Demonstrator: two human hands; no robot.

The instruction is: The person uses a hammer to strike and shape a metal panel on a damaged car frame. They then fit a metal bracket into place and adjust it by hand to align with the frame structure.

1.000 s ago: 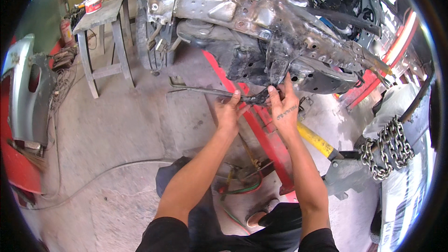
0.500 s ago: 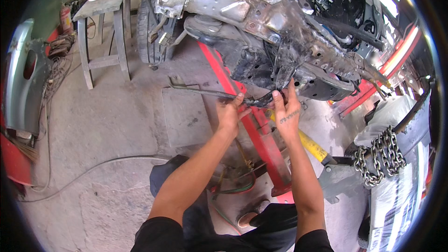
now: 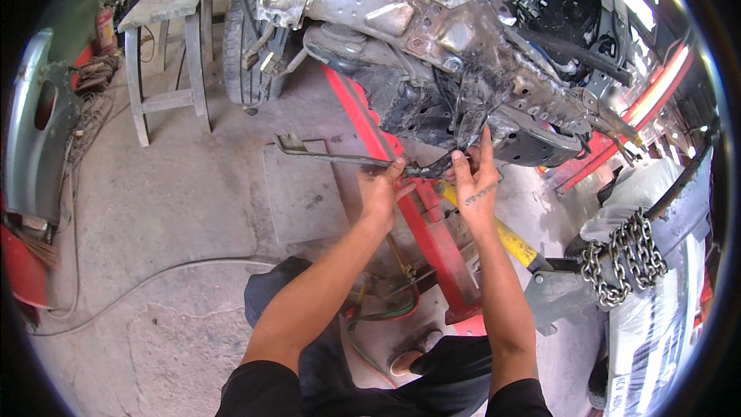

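Note:
My left hand (image 3: 381, 191) is closed round a long, thin dark metal bracket (image 3: 332, 157), thumb on top. Its bent, flat tab points out to the left. The bracket's thicker black end lies between my two hands, just below the stripped front frame of a car (image 3: 432, 38). My right hand (image 3: 477, 189) pinches that black end with the thumb, while its index finger stretches up against the blackened underside of the frame. The right hand's other fingers are partly hidden behind the piece.
A red steel beam (image 3: 432, 239) slants below my hands, beside a yellow cylinder (image 3: 515, 243). Chain (image 3: 629, 259) wraps a grey arm at right. A workbench (image 3: 166, 11) and tyre (image 3: 251, 54) stand far left. A hose (image 3: 177, 266) crosses the floor; a loose fender (image 3: 38, 139) stands at left.
The bracket has turned slightly in my hands, its left tab now showing more upright. Both hands keep their hold in nearly the same place. The view has shifted a little.

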